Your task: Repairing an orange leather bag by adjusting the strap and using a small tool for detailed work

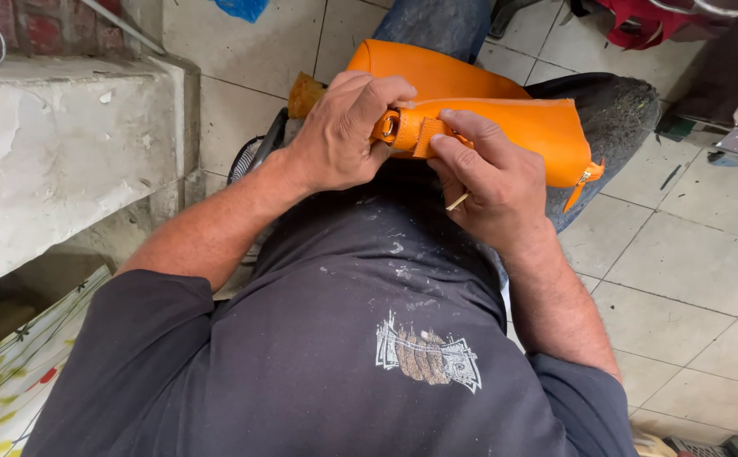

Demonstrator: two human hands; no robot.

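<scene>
Leather, bright orange and smooth, makes up the bag (504, 118) that lies across the person's lap, its long body running from the left hand out to the right knee. A folded strap tab (415, 134) with a round metal ring (388, 127) sits at the near end, and a small orange zip pull (579, 188) hangs from the far corner. The left hand (343, 135) curls over the tab end, fingers closed together around the ring and the bag's edge. The right hand (492, 173) presses on the tab from the other side, thumb and forefinger pinched on the strap, while the lower fingers hold a thin pale stick (458, 200) that pokes out beneath the palm. Both hands hide most of the tab, so its stitching cannot be seen.

Under the bag is a dark grey shirt (343, 338), flecked with pale spots and printed on the chest. Around the lap lies a floor of pale square tiles (691, 262), worn and scuffed. A rough whitewashed concrete ledge (55, 152) stands at the left, with a flowered cloth (13, 372) below it.
</scene>
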